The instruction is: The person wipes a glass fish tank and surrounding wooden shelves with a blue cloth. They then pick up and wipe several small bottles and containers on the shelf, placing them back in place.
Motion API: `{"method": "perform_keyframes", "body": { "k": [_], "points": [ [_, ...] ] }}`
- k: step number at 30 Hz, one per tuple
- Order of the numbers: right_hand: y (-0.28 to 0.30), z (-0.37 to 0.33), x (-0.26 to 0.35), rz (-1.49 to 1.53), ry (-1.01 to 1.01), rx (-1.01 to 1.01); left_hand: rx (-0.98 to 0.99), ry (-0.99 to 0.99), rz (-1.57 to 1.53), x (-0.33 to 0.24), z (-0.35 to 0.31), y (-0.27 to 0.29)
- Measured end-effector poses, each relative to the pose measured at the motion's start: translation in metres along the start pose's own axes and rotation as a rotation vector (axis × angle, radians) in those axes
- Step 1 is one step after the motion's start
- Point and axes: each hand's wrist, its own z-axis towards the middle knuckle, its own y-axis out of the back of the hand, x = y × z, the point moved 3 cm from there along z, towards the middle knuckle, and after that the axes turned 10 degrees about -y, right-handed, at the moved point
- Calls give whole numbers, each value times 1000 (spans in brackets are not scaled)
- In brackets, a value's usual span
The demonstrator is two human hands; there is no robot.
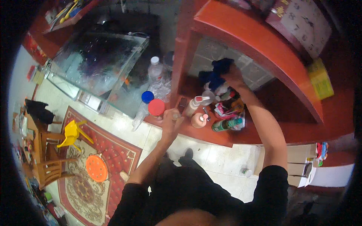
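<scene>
My right hand reaches into the arched red shelf niche, closed on a dark blue cloth that lies against the grey tiled back wall. At the shelf's front edge, my left hand is closed round a small pale, round-topped thing that I cannot make out. Just left of it stands a jar with a red lid. To its right are a white-topped spray bottle and a round bottle with a pink cap. A green bottle lies tilted below my right forearm.
A clear plastic bottle and a blue-lidded container stand by a wet glass tank. Small packets crowd the shelf. Lower left are a yellow stool, an orange stool and wooden chairs. A cup lies on the floor.
</scene>
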Motion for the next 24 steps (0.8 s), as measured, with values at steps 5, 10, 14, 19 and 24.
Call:
{"method": "perform_keyframes", "body": {
  "k": [5, 10, 14, 19, 24],
  "points": [
    [77, -72, 27, 340, -191, -332, -26, -60, 60, -2, 3, -9],
    [100, -169, 43, 954, -407, -502, -16, -77, 81, -14, 1, -3],
    [114, -214, 41, 1034, -449, -431, -108, -93, 131, -53, 1, 16],
    [109, -253, 32, 1064, -470, -234, -72, -515, 152, -140, 31, 13],
    [83, -276, 22, 1150, -565, -62, 352, 18, -171, -126, 99, -89]
  ]
}}
